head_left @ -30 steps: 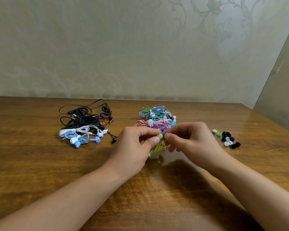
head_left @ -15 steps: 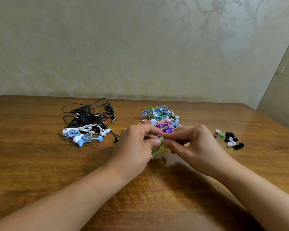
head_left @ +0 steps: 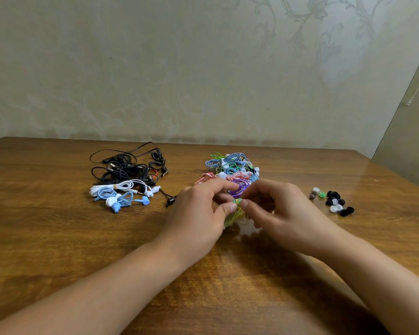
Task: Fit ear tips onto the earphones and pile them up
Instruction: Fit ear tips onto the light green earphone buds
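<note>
My left hand point(head_left: 198, 213) and my right hand point(head_left: 283, 213) meet over the table's middle. Between their fingertips sits a small green ear tip point(head_left: 237, 202). My left hand grips a yellow-green earphone, whose coiled cable point(head_left: 231, 217) hangs below the fingers. My right thumb and forefinger pinch the ear tip against the earphone. Behind the hands lies a pile of coloured earphones point(head_left: 232, 166). Loose black, white and green ear tips point(head_left: 334, 201) lie to the right.
A tangle of black, white and light blue earphones point(head_left: 126, 180) lies at the left on the wooden table point(head_left: 58, 238). A wall stands right behind the table's far edge.
Both hands have stayed together on the green ear tip, with only small finger shifts. The view has drifted slightly.
</note>
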